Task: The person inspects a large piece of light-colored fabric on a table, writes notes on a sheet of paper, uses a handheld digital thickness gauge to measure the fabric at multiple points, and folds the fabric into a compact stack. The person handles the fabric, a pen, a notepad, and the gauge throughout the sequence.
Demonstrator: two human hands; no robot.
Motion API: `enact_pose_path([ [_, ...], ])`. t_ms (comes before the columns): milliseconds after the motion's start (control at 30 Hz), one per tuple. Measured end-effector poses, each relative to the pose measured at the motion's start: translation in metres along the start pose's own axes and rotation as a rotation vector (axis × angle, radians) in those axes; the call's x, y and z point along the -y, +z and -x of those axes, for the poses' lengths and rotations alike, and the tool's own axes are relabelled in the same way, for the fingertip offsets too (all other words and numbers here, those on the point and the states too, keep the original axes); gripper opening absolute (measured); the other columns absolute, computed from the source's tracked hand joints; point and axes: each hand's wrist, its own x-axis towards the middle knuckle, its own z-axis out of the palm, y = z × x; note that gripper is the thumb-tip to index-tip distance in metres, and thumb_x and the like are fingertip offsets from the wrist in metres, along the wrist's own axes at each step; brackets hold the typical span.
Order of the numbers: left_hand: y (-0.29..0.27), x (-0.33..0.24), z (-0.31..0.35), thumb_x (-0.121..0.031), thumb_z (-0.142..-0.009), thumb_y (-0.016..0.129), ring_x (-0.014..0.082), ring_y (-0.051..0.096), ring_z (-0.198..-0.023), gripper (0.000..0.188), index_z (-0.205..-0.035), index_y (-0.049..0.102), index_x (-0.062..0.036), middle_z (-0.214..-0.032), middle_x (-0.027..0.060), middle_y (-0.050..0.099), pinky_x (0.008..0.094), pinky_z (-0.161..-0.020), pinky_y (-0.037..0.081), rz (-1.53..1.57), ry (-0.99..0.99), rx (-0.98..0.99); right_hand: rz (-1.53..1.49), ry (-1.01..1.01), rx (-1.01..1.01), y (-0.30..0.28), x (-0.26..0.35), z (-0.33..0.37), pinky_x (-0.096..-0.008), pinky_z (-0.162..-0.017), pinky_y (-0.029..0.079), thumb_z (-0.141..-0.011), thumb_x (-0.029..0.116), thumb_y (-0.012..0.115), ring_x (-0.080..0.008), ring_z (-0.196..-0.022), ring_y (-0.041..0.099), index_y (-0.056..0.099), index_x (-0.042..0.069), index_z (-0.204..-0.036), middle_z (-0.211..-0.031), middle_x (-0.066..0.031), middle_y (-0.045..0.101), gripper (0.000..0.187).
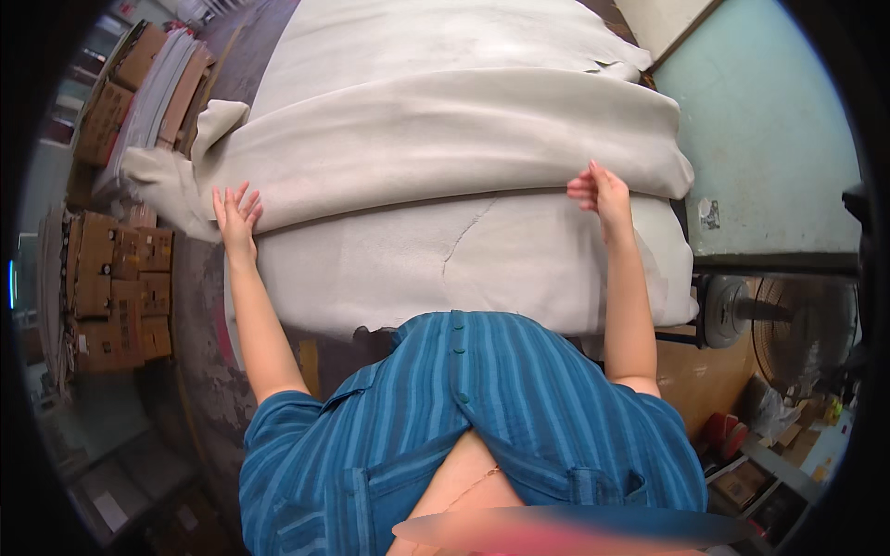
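Note:
A large pale grey leather hide (436,139) lies folded over in a broad, rounded roll across the work surface in front of me. Beneath it more whitish hide (371,269) is spread, with a thin dark crease line running across its middle. My left hand (238,221) is at the left end of the roll's near edge, its fingers spread and touching or just over the hide. Near the right end of that same edge is my right hand (601,196), fingers loosely bent and apart, with nothing visible in them. Whether it touches the hide I cannot tell.
Stacked cardboard boxes (120,287) stand on the left, with flat sheets (162,93) leaning behind them. To the right are a pale green panel (760,139) and a standing fan (797,320). A shelf with assorted items (769,463) sits at the lower right.

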Motion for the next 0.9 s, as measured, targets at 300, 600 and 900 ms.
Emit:
enact_pose_path([
  [300, -0.060, 0.068, -0.040, -0.047, -0.080, 0.079, 0.0264, 0.064, -0.096, 0.060, -0.110, 0.060, 0.0021, -0.106, 0.0168, 0.066, 0.0381, -0.086, 0.050, -0.642, 0.090, -0.710, -0.127, 0.181, -0.016, 0.003, -0.031, -0.009, -0.0252, -0.061, 0.061, -0.101, 0.056, 0.047, -0.0211, -0.078, 0.073, 0.056, -0.009, -0.118, -0.101, -0.0210, 0.070, 0.068],
  [600, -0.063, 0.030, -0.028, -0.025, -0.098, 0.049, 0.0107, 0.062, -0.051, 0.032, -0.090, 0.067, -0.0001, -0.073, 0.0118, 0.073, 0.0243, -0.044, 0.039, -0.497, -0.113, -0.065, 0.008, -0.205, -0.155, 0.003, -0.017, -0.032, -0.0208, -0.040, 0.035, -0.100, 0.046, 0.057, -0.0082, -0.042, 0.047, 0.058, 0.005, -0.073, -0.053, -0.0015, 0.053, 0.049],
  [900, 0.022, -0.148, -0.161, -0.024, -0.104, 0.047, 0.0222, 0.063, -0.104, 0.029, -0.114, 0.060, 0.0009, -0.109, 0.0154, 0.067, 0.0327, -0.089, 0.051, 0.356, 0.369, 0.105, -0.149, -0.534, -0.037, 0.038, 0.203, -0.161, -0.0272, -0.066, 0.048, -0.104, 0.035, 0.051, -0.0163, -0.072, 0.064, 0.065, -0.003, -0.099, -0.079, -0.0109, 0.068, 0.040],
])
